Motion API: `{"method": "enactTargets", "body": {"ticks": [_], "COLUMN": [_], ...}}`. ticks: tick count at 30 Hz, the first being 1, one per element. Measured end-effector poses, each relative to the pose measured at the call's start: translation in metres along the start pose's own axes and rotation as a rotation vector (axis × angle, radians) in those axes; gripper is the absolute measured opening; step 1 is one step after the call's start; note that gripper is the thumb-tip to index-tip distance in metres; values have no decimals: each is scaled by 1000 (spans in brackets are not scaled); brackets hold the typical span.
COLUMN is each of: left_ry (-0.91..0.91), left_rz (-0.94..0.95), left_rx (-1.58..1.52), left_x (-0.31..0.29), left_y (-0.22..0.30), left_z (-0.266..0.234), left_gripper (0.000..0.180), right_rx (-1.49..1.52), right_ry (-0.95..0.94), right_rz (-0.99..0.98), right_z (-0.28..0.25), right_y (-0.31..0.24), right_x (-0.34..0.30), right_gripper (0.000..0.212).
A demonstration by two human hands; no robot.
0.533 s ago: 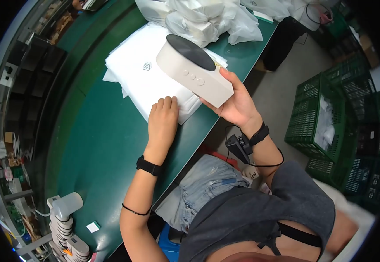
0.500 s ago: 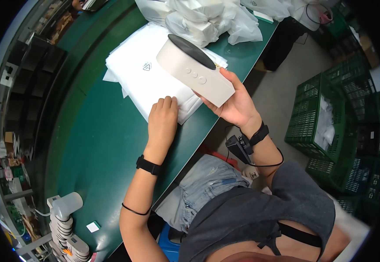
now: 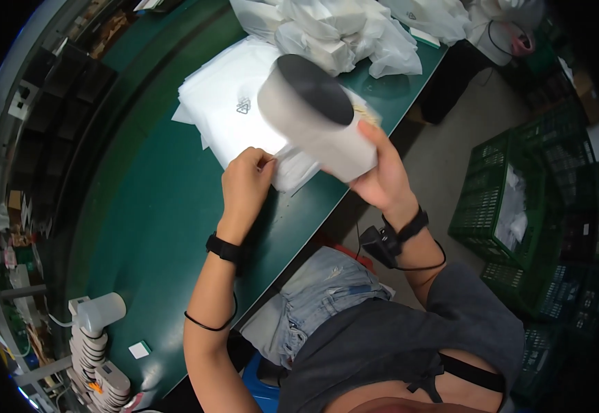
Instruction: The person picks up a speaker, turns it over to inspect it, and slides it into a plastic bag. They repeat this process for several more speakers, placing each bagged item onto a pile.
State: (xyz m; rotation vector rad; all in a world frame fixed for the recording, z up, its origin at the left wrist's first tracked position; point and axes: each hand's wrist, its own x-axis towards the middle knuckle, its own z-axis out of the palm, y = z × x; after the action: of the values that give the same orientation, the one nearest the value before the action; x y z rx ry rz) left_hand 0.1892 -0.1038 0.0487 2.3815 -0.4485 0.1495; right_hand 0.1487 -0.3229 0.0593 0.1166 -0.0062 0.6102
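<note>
My right hand [image 3: 390, 175] grips an off-white plastic device [image 3: 337, 153] with a black oval face, blurred by motion. It is held tilted above the near right part of a stack of flat white plastic bags [image 3: 220, 86] on the green table. A yellowish detail [image 3: 366, 115] shows at the device's far edge, too smeared to name. My left hand [image 3: 246, 182] is at the near edge of the stack, thumb and forefinger pinched together on the edge of a bag. Both wrists wear black bands.
Filled white plastic bags [image 3: 334, 34] are heaped at the table's far end. Several pale housings [image 3: 89, 347] stand nested at the lower left, near a small white-and-green card [image 3: 140, 350]. Green crates [image 3: 482, 186] stand on the floor to the right. The table edge [image 3: 299, 249] runs diagonally before me.
The device has turned so that more of its black face shows and its buttons no longer do. My left fingers have gone from lying on the bags to pinching at their edge.
</note>
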Motion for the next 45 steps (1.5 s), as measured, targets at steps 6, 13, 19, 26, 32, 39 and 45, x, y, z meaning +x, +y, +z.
{"method": "enactTargets", "body": {"ticks": [6, 13, 19, 26, 32, 39, 45], "left_ry": [-85, 47, 14, -42, 282, 292, 274], "left_rz": [-278, -294, -251, -254, -538, -319, -88], "left_rx": [-301, -648, -731, -827, -1406, -971, -920], "left_x": [6, 10, 12, 1, 9, 7, 0], "left_y": [-11, -6, 28, 47, 31, 24, 51], "left_z": [-7, -8, -17, -14, -29, -24, -25], "left_gripper": [18, 18, 16, 14, 19, 20, 19], "right_rx": [-130, 445, -589, -551, -736, -760, -338], "right_ry": [8, -194, 85, 109, 348, -21, 234], "right_rz": [-296, -23, -425, -375, -582, -338, 6], "right_z": [29, 9, -3, -19, -30, -12, -1], "right_y": [-3, -6, 10, 20, 3, -5, 6], "right_x": [-3, -1, -3, 10, -3, -52, -39], "right_gripper": [52, 55, 60, 59, 56, 54, 47]}}
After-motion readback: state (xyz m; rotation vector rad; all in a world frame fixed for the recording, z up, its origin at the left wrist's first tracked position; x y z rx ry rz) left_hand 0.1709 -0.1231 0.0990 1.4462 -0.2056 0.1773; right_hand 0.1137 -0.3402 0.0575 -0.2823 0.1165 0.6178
